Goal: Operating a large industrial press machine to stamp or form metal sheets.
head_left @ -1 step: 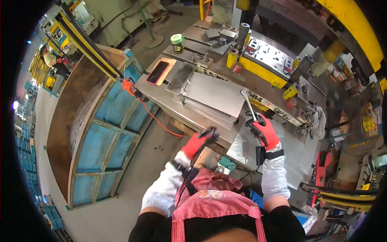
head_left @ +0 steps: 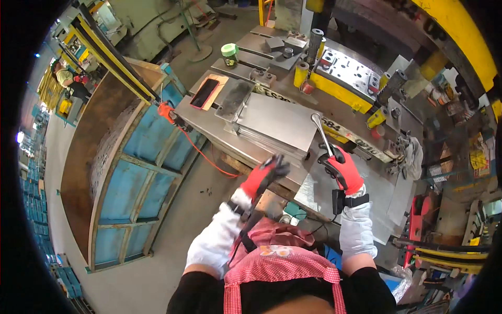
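Observation:
My right hand [head_left: 342, 170], in a red glove with black fingers, is closed around the handle of a ring-headed metal wrench [head_left: 324, 137]. The wrench's round head points away from me, beside the right end of a stack of flat metal sheets [head_left: 280, 121]. My left hand [head_left: 264, 175], gloved the same way, hovers at the bench's near edge, in front of the stack. Its fingers reach forward, loosely apart, and nothing shows in them. A dark metal block [head_left: 234, 100] stands against the left end of the stack.
A phone [head_left: 205, 94] lies on cardboard on the bench, with a green-lidded jar [head_left: 229, 54] behind it. The press's die set [head_left: 345, 73] rises beyond the stack. More sheet metal [head_left: 361, 201] lies near my right arm. A large blue-sided bin [head_left: 115, 193] stands left.
My left hand has moved slightly away from my body and to the right, toward the stack, and its fingers have spread. My right hand and the wrench have hardly moved.

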The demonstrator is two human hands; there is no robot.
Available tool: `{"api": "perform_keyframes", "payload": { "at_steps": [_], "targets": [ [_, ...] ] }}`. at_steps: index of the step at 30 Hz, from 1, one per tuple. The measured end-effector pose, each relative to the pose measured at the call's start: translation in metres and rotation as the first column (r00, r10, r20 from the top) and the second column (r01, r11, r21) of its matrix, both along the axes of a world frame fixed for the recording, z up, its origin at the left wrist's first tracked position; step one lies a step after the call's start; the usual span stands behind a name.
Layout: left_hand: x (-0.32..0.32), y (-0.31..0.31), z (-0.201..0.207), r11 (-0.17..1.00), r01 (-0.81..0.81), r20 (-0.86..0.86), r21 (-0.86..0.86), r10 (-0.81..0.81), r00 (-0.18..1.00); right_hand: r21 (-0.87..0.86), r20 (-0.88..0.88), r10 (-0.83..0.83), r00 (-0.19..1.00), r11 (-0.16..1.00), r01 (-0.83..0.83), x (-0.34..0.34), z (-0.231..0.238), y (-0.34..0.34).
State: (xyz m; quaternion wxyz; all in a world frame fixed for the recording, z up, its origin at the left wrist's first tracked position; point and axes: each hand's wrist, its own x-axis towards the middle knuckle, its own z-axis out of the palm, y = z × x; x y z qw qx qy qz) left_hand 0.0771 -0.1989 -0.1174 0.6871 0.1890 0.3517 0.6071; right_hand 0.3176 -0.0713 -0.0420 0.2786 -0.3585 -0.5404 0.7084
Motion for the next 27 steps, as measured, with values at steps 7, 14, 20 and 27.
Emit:
{"api": "perform_keyframes", "payload": {
  "at_steps": [7,14,20,27],
  "targets": [
    [-0.006,0.05,-0.08,0.854,-0.097,-0.797,0.512,0.514,0.317,0.244,0.379,-0.075,0.922,0.97,-0.021,0.005,0.025,-0.036],
    [0.005,0.014,0.042,0.801,0.243,-0.823,0.547,0.568,-0.022,0.016,-0.013,0.13,0.991,0.991,-0.13,0.077,0.017,-0.102],
    [0.032,0.166,0.072,0.886,0.226,-0.468,0.406,-0.011,0.884,-0.056,-0.027,-0.152,0.988,0.987,0.151,0.08,0.063,-0.106],
    [0.023,0.305,0.05,0.851,0.42,-0.553,0.313,-0.196,0.81,-0.072,-0.138,-0.212,0.968,0.976,0.203,0.062,0.065,-0.041]
  ]
}}
